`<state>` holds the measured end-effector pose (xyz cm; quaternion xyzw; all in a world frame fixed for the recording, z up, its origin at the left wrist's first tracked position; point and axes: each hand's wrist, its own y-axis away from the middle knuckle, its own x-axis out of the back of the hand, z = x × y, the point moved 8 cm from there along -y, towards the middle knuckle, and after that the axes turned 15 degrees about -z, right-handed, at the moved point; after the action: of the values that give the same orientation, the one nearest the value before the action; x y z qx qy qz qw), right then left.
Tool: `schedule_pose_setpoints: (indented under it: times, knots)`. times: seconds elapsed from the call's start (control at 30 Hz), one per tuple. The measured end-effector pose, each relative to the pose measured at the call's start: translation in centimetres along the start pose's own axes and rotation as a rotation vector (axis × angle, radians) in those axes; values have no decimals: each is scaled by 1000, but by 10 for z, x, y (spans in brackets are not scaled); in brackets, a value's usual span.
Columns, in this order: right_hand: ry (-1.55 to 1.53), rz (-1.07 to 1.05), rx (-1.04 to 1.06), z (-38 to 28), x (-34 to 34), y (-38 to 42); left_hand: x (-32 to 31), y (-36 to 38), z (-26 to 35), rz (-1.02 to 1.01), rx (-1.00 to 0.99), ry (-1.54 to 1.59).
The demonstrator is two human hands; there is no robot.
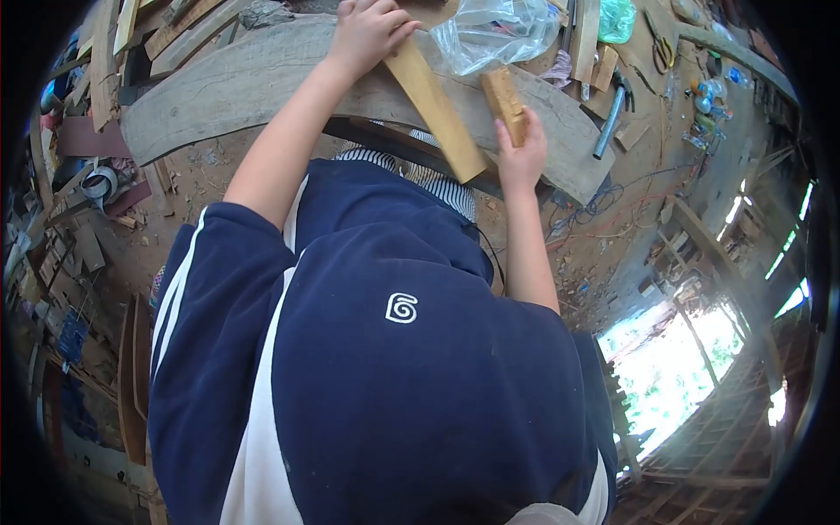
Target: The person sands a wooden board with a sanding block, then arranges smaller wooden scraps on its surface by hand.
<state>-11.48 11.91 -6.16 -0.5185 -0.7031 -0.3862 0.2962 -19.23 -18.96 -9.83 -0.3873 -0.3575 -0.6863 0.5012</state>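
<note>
Nearest, at the bottom and the centre of the frame, there is the dark blue shirt (420, 376) of the person, with a white mark on the chest. Above it, right of the centre, the right hand (522, 149) is grasping a short wooden block (501, 98), with the fingers around its lower part. At the upper centre, the left hand (376, 31) is closed on the upper end of a longer wooden strip (433, 107), which slants down to the right, and its lower end passes the near edge of the grey wooden tabletop (214, 92). Just above the block lies a clear plastic bag (494, 37). At the upper right there is a hammer (608, 127) with blue handle, and farther up, pliers (658, 44). Several wooden pieces (166, 39) lie at the upper left.
</note>
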Motion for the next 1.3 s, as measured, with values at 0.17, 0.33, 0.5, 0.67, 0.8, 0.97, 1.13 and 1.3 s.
schedule_pose_setpoints:
  times: [0.17,0.33,0.5,0.67,0.8,0.97,1.13,1.3]
  knots:
    - [-69,25,-74,2,-24,50,23,-32,68,-119,-93,-122]
    - [-254,92,-180,18,-33,85,-15,-89,98,-164,-111,-118]
    - [-463,89,-220,20,-36,89,-2,-141,128,-243,-172,942]
    - [-646,101,-261,13,-47,87,2,-92,103,-162,-223,294]
    - [-642,86,-234,-3,-51,81,-39,-32,70,-68,-221,7]
    - [-314,14,-104,-33,-41,66,-17,-14,33,39,0,62]
    - [99,-73,138,-55,-34,41,-5,-5,8,80,81,81]
    - [197,-101,192,-26,-16,33,8,26,10,146,36,43]
